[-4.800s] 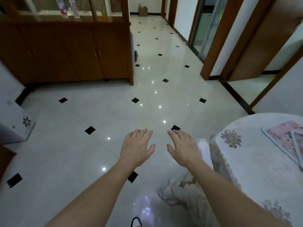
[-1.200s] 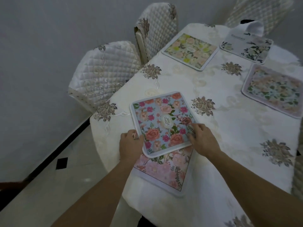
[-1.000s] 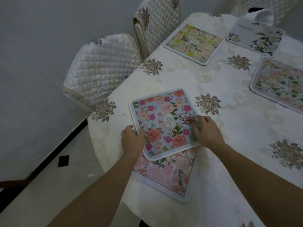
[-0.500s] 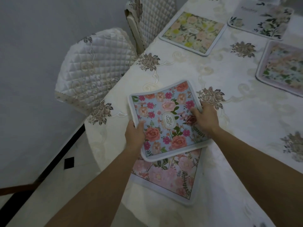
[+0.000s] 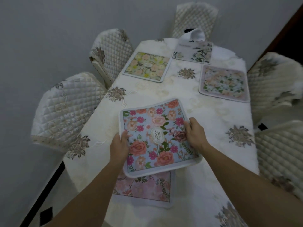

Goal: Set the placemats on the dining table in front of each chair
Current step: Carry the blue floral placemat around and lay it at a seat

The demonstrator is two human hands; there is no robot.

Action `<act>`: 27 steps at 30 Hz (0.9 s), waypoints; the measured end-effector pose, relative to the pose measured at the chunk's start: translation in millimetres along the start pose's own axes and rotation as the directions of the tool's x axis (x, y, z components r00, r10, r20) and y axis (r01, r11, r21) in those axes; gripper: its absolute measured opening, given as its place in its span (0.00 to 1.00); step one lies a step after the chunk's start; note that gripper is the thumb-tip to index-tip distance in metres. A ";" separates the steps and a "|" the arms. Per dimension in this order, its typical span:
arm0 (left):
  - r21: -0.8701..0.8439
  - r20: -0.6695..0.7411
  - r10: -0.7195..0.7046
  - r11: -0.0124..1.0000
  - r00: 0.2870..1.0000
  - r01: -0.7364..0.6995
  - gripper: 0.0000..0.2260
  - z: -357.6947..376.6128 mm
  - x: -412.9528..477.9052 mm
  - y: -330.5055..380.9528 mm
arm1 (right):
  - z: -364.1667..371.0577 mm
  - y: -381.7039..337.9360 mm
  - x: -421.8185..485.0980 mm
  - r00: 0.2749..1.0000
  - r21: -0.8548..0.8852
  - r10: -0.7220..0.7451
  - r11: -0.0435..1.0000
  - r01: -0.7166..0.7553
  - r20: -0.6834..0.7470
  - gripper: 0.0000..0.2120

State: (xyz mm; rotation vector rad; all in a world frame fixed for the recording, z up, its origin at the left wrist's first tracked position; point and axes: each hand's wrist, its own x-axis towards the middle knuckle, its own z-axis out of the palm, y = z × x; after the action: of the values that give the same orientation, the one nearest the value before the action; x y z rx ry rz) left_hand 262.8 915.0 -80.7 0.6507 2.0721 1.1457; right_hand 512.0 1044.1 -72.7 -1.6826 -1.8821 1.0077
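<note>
1. Left grip (image 5: 118,145) pinches blue mat (image 5: 155,136) by its left edge, thumb on top; right grip (image 5: 195,133) pinches the right edge. Mat sits centre frame, lifted, overlapping pink mat (image 5: 144,189).
2. Likely best: keep it level, lay it square before the mat-less mid-left chair (image 5: 62,108).
3. Bench (image 5: 213,122): white embroidered cloth; three mats (image 5: 147,66) upper centre to right. Grey wall (image 5: 49,38).
</note>
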 end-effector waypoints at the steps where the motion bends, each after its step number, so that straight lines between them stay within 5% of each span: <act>1: 0.031 0.015 0.041 0.999 0.999 -0.041 0.17 4.9 -3.4 6.4 | -8.8 2.2 -6.6 0.999 -0.006 0.015 1.000 -0.016 -0.030 0.14; 17: 0.104 0.422 0.313 0.916 0.851 -0.388 0.14 144.9 -88.7 70.9 | -148.3 98.8 -138.0 0.827 0.074 0.266 0.961 -0.265 -0.495 0.17; 27: 0.041 0.629 0.424 0.819 0.652 -0.572 0.14 264.2 -211.4 105.7 | -256.3 178.7 -259.9 0.597 0.238 0.445 0.887 -0.395 -0.667 0.14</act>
State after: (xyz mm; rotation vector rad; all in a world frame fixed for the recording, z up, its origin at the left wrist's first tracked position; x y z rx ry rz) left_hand 609.8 960.6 -24.9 1.5723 1.5024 0.8011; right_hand 863.1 853.0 0.6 -2.1221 -0.9444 0.4182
